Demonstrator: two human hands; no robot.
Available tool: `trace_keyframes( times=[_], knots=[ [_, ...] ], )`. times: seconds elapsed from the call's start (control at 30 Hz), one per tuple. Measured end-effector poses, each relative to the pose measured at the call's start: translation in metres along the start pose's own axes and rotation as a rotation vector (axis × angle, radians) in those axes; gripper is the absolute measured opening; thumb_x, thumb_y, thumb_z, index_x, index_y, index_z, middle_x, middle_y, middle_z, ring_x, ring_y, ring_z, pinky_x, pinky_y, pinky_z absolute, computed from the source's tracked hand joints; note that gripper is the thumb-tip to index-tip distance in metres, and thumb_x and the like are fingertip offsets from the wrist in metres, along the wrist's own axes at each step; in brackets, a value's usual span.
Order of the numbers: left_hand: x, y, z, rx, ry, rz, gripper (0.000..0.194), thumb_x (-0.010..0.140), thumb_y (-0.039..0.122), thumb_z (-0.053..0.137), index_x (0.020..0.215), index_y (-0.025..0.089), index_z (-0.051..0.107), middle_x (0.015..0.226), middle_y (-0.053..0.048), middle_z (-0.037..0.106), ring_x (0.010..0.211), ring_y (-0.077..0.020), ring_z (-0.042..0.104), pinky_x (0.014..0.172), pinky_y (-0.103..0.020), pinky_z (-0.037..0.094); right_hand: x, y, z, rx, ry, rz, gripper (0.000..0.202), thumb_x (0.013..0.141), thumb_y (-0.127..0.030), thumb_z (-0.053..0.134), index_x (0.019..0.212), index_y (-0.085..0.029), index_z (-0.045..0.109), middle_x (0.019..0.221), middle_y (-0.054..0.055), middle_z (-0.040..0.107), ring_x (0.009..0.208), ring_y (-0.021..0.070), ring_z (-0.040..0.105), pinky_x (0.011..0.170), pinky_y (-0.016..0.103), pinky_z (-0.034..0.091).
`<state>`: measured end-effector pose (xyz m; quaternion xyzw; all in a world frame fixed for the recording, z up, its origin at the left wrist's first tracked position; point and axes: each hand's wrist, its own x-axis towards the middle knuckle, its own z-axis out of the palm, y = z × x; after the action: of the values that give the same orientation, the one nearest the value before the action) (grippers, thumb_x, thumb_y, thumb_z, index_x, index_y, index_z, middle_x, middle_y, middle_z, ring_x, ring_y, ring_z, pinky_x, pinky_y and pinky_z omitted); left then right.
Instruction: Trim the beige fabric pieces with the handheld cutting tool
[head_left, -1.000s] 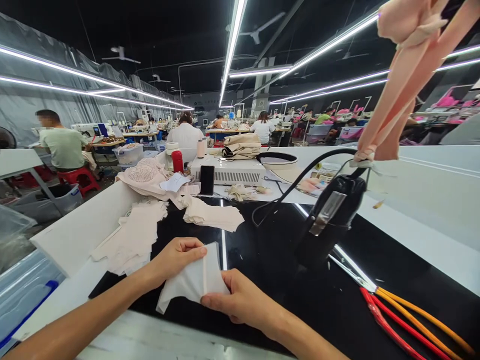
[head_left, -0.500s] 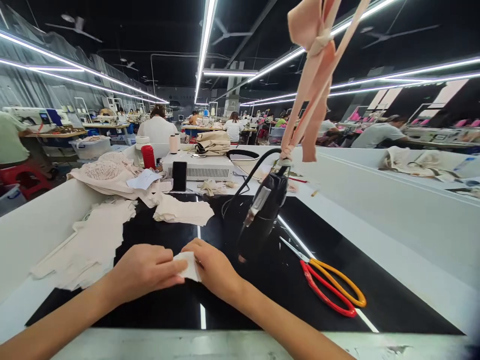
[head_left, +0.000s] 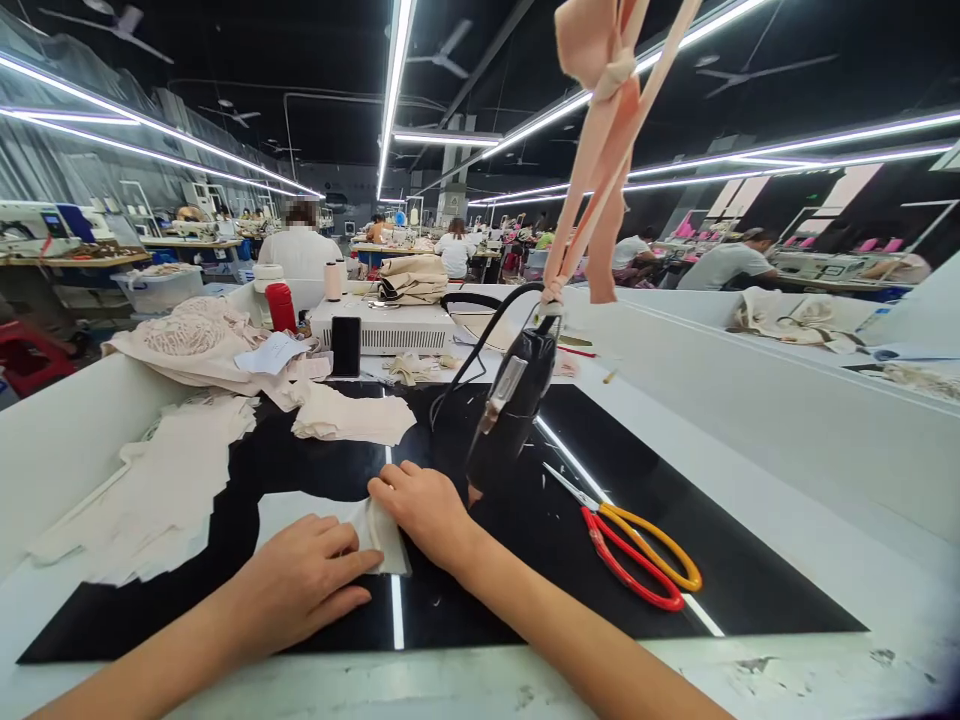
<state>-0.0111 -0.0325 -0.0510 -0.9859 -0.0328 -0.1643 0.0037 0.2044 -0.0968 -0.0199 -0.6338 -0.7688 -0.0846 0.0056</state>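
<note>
A pale fabric piece lies on the glossy black board, with a folded beige strip along its right end. My left hand rests on the fabric, fingers stretched out, the index fingertip pressing by the strip. At the upper right corner, the curled fingers of my right hand grip the fabric edge; the thumb is hidden. Right of that hand hangs a black handheld tool with a cord, tied up by peach cloth strips. Scissors with red and orange handles lie farther right.
Stacked pale fabric pieces lie on the left, and a smaller stack lies behind my hands. Farther back stand a phone, a red thread cone and a white box. White side walls flank the table. People sit beyond.
The fabric piece, bunched between both hands before, now lies spread on the board. My left hand has loosened and flattened onto it. The view has shifted slightly to the right.
</note>
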Motion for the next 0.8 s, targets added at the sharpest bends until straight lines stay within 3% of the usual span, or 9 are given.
trace_keyframes(
  times=[0.2, 0.4, 0.5, 0.57, 0.67, 0.77, 0.8],
  knots=[
    [0.003, 0.006, -0.005, -0.025, -0.055, 0.009, 0.025, 0.104, 0.031, 0.072, 0.129, 0.024, 0.07, 0.099, -0.003, 0.07, 0.082, -0.0215, 0.066, 0.076, -0.034, 0.05, 0.003, 0.02, 0.004, -0.08, 0.069, 0.102, 0.024, 0.105, -0.006, 0.053, 0.108, -0.017, 0.075, 0.112, 0.014, 0.076, 0.105, 0.0266, 0.068, 0.08, 0.035, 0.051],
    [0.001, 0.009, -0.006, -0.053, -0.021, -0.034, 0.024, 0.107, 0.031, 0.068, 0.129, 0.027, 0.072, 0.104, -0.005, 0.071, 0.089, -0.0226, 0.068, 0.084, -0.035, 0.055, -0.001, 0.028, 0.005, -0.09, 0.155, 0.132, 0.031, 0.104, -0.002, 0.051, 0.122, -0.016, 0.072, 0.122, 0.017, 0.074, 0.106, 0.0286, 0.067, 0.081, 0.039, 0.052],
    [0.0, 0.007, -0.005, -0.123, 0.049, -0.076, 0.027, 0.113, 0.029, 0.052, 0.127, 0.026, 0.074, 0.119, -0.009, 0.073, 0.108, -0.0247, 0.07, 0.099, -0.038, 0.058, -0.009, 0.019, -0.004, -0.077, 0.171, 0.065, 0.027, 0.108, -0.007, 0.05, 0.118, -0.018, 0.073, 0.122, 0.013, 0.074, 0.11, 0.0271, 0.066, 0.085, 0.039, 0.052],
    [-0.004, 0.001, -0.003, -0.158, 0.106, -0.126, 0.037, 0.115, 0.028, 0.041, 0.123, 0.027, 0.077, 0.124, -0.007, 0.075, 0.112, -0.0224, 0.072, 0.101, -0.034, 0.059, -0.015, 0.007, -0.01, -0.067, 0.158, 0.0, 0.022, 0.111, -0.015, 0.052, 0.114, -0.021, 0.072, 0.117, 0.009, 0.075, 0.109, 0.0247, 0.066, 0.086, 0.038, 0.052],
    [-0.016, -0.016, 0.008, -0.174, 0.183, -0.198, 0.036, 0.114, 0.04, 0.046, 0.131, 0.031, 0.077, 0.13, -0.003, 0.077, 0.112, -0.0212, 0.076, 0.102, -0.03, 0.061, -0.024, -0.011, -0.014, -0.048, 0.105, -0.109, 0.015, 0.112, -0.026, 0.057, 0.108, -0.024, 0.071, 0.113, 0.002, 0.075, 0.106, 0.02, 0.066, 0.082, 0.035, 0.052],
    [-0.03, -0.036, 0.027, -0.171, 0.154, -0.187, 0.033, 0.108, 0.045, 0.057, 0.136, 0.044, 0.074, 0.134, 0.007, 0.077, 0.112, -0.0205, 0.078, 0.102, -0.03, 0.063, -0.027, -0.022, -0.01, -0.045, 0.063, -0.125, 0.014, 0.111, -0.023, 0.057, 0.106, -0.021, 0.069, 0.107, 0.002, 0.074, 0.103, 0.0183, 0.065, 0.08, 0.034, 0.053],
    [-0.035, -0.042, 0.033, -0.166, 0.216, -0.207, 0.032, 0.108, 0.046, 0.056, 0.135, 0.049, 0.073, 0.133, 0.01, 0.077, 0.111, -0.0207, 0.078, 0.102, -0.033, 0.063, -0.027, -0.024, -0.007, -0.045, 0.055, -0.115, 0.013, 0.111, -0.022, 0.056, 0.106, -0.021, 0.069, 0.105, 0.002, 0.074, 0.102, 0.0185, 0.066, 0.078, 0.034, 0.053]
  ],
)
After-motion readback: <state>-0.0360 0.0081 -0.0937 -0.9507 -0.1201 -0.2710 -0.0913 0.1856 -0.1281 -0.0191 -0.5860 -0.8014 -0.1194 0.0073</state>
